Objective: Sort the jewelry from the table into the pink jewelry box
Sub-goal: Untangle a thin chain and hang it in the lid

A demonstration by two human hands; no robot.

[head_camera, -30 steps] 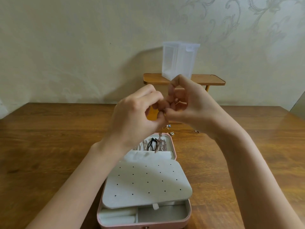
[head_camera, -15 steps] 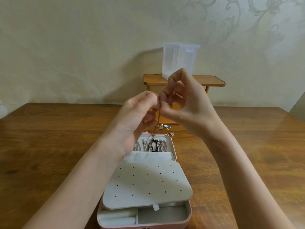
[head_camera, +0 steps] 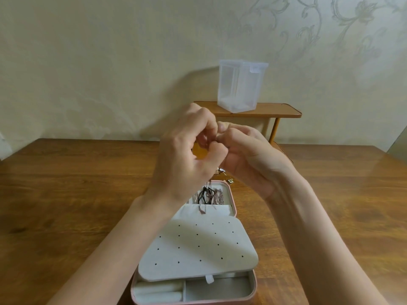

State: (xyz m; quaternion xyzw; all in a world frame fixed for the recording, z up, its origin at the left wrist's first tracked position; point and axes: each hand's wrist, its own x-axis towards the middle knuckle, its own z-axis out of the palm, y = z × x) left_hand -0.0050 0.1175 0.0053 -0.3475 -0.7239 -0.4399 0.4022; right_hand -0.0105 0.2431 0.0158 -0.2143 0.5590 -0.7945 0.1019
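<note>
Both hands are up above the pink jewelry box point(head_camera: 233, 200), fingertips together: the left hand point(head_camera: 187, 150) and right hand point(head_camera: 246, 157) curl and pinch a fine chain point(head_camera: 208, 183) that trails down toward the box. It looks feather-light, limp and tangle-prone, so the clasp end seems the place to hold. Just beyond the hands lie two small earrings point(head_camera: 230, 181) on the table point(head_camera: 77, 183); several chains already hang in the box.
</note>
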